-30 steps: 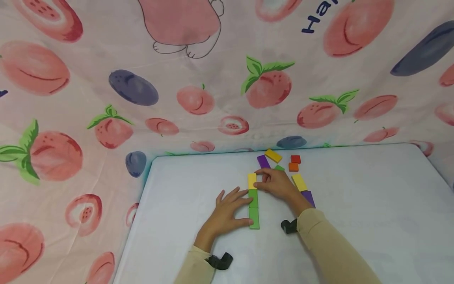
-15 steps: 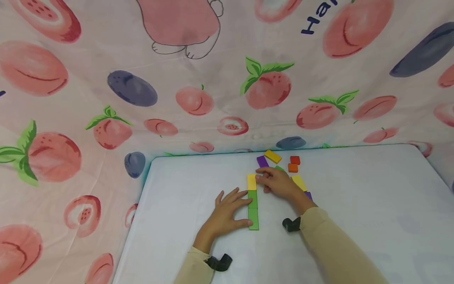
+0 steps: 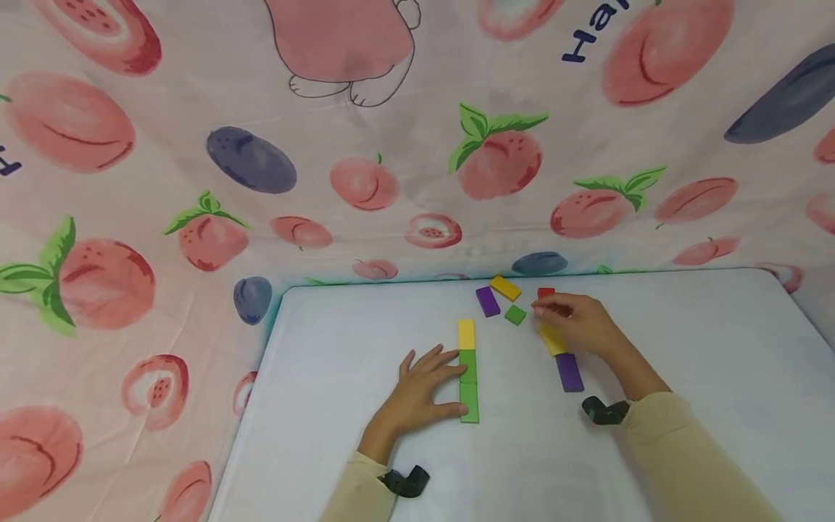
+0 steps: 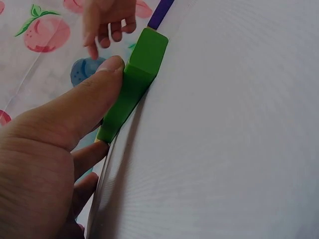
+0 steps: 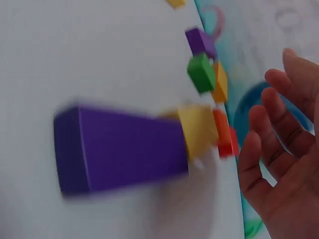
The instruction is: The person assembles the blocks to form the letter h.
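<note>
A straight row on the white table has a yellow block (image 3: 466, 334) at the far end, a green block (image 3: 467, 366) in the middle and another green block (image 3: 469, 402) nearest. My left hand (image 3: 424, 391) rests along the row's left side, thumb on the near green block and index finger on the middle one. In the left wrist view the thumb lies against the green block (image 4: 139, 69). My right hand (image 3: 580, 322) is above another yellow block (image 3: 551, 341), which it partly covers. Its fingers are loosely bent and hold nothing in the right wrist view.
A purple block (image 3: 570, 373) adjoins the partly covered yellow one. Farther back lie a purple block (image 3: 487, 301), a yellow block (image 3: 505, 288), a small green block (image 3: 515, 315) and a red block (image 3: 546, 292). An orange block (image 5: 221, 127) shows beside the red one. Fruit-print cloth (image 3: 391, 130) hangs behind.
My right hand has let go of the yellow block at the row's far end and moved right, over the other blocks. The left hand has stayed put on the green blocks.
</note>
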`<state>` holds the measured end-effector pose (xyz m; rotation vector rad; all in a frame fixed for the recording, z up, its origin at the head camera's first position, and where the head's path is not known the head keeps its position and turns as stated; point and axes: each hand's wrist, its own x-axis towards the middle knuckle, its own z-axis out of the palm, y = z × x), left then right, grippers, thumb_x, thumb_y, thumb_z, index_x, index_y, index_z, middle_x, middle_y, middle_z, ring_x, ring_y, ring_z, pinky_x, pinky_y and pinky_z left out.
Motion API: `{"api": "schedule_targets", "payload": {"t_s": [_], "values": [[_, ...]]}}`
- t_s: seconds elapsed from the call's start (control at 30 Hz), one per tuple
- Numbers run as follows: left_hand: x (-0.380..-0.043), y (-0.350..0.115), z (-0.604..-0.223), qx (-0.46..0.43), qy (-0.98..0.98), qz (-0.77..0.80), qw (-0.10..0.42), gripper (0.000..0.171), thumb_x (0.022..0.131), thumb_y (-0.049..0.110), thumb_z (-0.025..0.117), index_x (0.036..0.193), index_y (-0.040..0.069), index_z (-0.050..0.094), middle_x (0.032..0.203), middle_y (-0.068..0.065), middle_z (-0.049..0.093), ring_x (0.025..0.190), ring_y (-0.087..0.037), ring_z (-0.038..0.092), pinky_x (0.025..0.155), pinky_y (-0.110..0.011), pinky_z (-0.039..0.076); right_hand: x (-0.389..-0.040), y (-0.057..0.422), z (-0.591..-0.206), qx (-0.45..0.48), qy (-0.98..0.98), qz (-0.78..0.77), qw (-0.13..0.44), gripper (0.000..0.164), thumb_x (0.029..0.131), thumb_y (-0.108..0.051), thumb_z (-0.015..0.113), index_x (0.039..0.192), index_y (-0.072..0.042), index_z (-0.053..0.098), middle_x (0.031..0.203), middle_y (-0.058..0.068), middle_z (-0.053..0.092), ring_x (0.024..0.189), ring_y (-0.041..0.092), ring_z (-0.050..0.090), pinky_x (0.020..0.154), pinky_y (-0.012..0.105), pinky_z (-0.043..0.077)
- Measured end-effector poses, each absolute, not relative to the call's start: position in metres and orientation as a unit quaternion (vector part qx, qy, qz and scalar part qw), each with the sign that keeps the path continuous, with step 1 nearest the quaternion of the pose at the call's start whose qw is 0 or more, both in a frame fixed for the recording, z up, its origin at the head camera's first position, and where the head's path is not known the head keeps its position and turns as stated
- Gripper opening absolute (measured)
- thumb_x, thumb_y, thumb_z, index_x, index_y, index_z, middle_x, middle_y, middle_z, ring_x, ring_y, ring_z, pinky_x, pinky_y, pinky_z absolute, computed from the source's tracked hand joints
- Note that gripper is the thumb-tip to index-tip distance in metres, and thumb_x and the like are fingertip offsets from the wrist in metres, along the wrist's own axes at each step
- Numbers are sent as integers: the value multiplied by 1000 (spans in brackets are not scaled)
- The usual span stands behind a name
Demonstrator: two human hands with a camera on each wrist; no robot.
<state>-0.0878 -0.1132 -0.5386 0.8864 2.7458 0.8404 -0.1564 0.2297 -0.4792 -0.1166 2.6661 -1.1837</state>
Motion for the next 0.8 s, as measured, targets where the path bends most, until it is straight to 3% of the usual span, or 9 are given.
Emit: {"api": "schedule_targets", "payload": {"t_s": [0.37, 0.8], "values": [[-89, -115, -542, 288, 916, 270, 75, 67, 87, 62, 71, 146, 33, 57, 162, 9, 41, 158, -21, 23, 123, -65, 6, -155, 266, -496, -81, 916, -358, 164, 37, 95, -32, 72, 129, -16, 71, 102, 3, 65, 99, 24, 57, 83, 32, 48], [-88, -114, -542, 288, 913, 278, 77, 68, 87, 61, 72, 147, 33, 56, 162, 9, 40, 158, -19, 22, 124, -63, 4, -154, 270, -510, -109, 912, -357, 169, 53, 89, -30, 80, 135, -9, 64, 103, 4, 60, 88, 20, 49, 71, 27, 43]]}}
